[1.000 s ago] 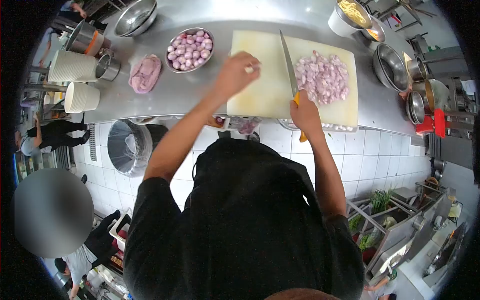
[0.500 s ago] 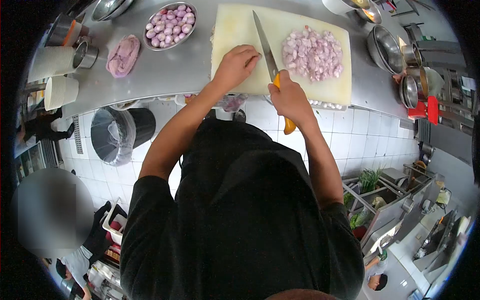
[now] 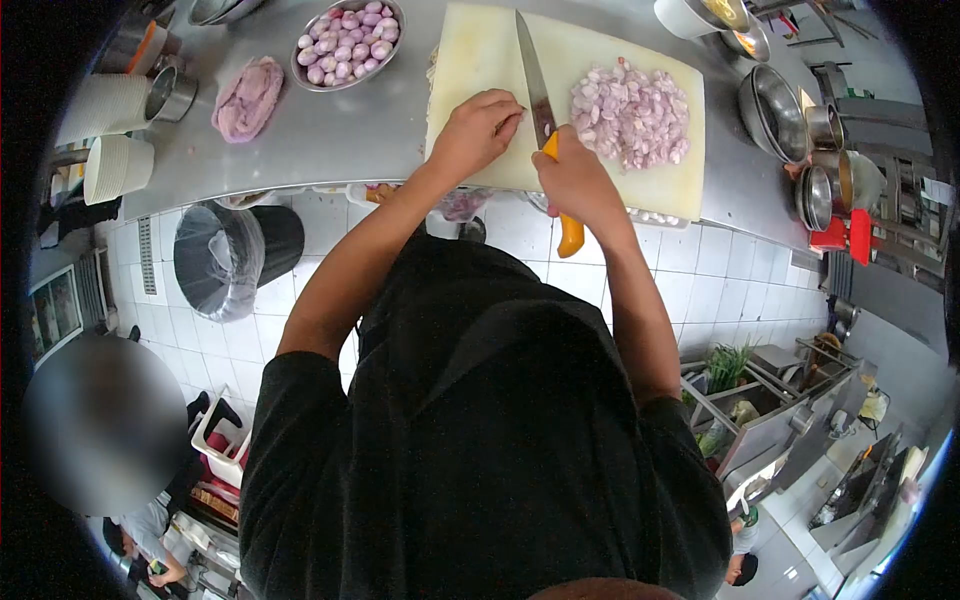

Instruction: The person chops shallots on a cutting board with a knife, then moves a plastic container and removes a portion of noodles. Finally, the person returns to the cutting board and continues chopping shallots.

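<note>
My right hand (image 3: pixel 582 185) is wrapped round the yellow handle of a large kitchen knife (image 3: pixel 533 80). Its long blade points away from me over a pale cutting board (image 3: pixel 465 50). Left of the blade, my left hand (image 3: pixel 477 138) rests low over the board with fingers bent and pinched together. Whatever lies between those fingertips is hidden or too small to name. A pile of chopped shallots (image 3: pixel 630 115) covers the board's right half. Behind and left of my left hand, several whole peeled shallots (image 3: pixel 345 48) fill a metal bowl (image 3: pixel 301 72).
On the steel counter (image 3: pixel 370 140), a crumpled pinkish cloth or bag (image 3: pixel 247 100) lies at left, near stacked pale tubs (image 3: pixel 118 170). Metal bowls (image 3: pixel 775 115) stand at right. A lined black bin (image 3: pixel 280 240) is on the tiled floor. Other people are at the lower left and lower right.
The whole view has shifted slightly. My right hand and the knife handle have moved a little, with the blade still beside my left fingers. The chopped pile looks the same.
</note>
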`<control>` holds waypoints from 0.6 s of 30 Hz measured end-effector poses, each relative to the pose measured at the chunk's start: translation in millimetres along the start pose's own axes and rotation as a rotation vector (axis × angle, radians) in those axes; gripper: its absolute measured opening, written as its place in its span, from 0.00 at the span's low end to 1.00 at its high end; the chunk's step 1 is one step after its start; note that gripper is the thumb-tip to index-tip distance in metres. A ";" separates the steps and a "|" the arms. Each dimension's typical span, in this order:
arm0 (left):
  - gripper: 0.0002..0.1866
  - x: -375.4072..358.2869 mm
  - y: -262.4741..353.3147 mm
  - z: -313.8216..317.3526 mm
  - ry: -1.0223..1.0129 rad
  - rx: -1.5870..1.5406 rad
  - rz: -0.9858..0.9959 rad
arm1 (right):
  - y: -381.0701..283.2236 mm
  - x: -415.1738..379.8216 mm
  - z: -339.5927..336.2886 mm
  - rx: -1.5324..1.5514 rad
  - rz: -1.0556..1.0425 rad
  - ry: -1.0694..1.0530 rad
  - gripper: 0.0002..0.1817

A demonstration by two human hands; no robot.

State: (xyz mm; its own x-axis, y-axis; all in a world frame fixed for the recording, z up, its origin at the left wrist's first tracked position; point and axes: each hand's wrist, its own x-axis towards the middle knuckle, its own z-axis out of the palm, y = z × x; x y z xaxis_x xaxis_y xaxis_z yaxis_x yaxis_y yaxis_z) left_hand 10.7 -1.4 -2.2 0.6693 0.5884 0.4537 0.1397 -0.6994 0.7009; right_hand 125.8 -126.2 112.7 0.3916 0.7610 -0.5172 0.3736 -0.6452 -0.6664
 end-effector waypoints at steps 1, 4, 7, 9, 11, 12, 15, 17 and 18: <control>0.07 0.9 -0.5 0.2 0.003 0.007 0.008 | 5.9 7.2 8.6 -0.085 -0.064 0.067 0.16; 0.07 0.2 0.1 0.2 -0.002 -0.013 -0.014 | 34.8 39.7 39.5 -0.175 -0.203 0.194 0.15; 0.07 1.0 -1.0 -0.1 0.008 -0.007 0.021 | 30.1 33.3 20.3 -0.092 -0.157 0.109 0.14; 0.07 0.8 -1.9 0.8 0.015 0.008 0.026 | -7.0 5.3 1.6 -0.038 -0.021 0.009 0.15; 0.07 1.3 -1.5 0.4 0.008 0.008 0.009 | -4.2 9.8 9.7 -0.066 -0.036 0.031 0.15; 0.07 1.4 0.0 -0.6 -0.005 0.000 -0.011 | 22.6 32.2 30.7 -0.120 -0.117 0.103 0.15; 0.08 2.3 -4.1 2.7 0.032 0.007 0.031 | 29.3 43.0 29.8 -0.114 -0.174 0.133 0.15; 0.08 -0.1 -2.7 1.8 0.028 0.007 0.035 | 9.4 24.1 10.3 0.011 -0.084 0.042 0.13; 0.08 2.1 -0.8 -0.8 0.005 0.002 0.018 | 4.0 19.7 7.7 -0.002 -0.072 0.033 0.13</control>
State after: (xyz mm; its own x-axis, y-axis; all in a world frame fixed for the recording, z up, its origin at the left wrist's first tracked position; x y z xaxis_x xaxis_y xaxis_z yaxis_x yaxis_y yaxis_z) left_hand 11.4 0.8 -1.4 0.6680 0.5778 0.4690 0.1292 -0.7107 0.6916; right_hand 128.6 -113.2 95.7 0.3912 0.8029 -0.4498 0.4033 -0.5889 -0.7004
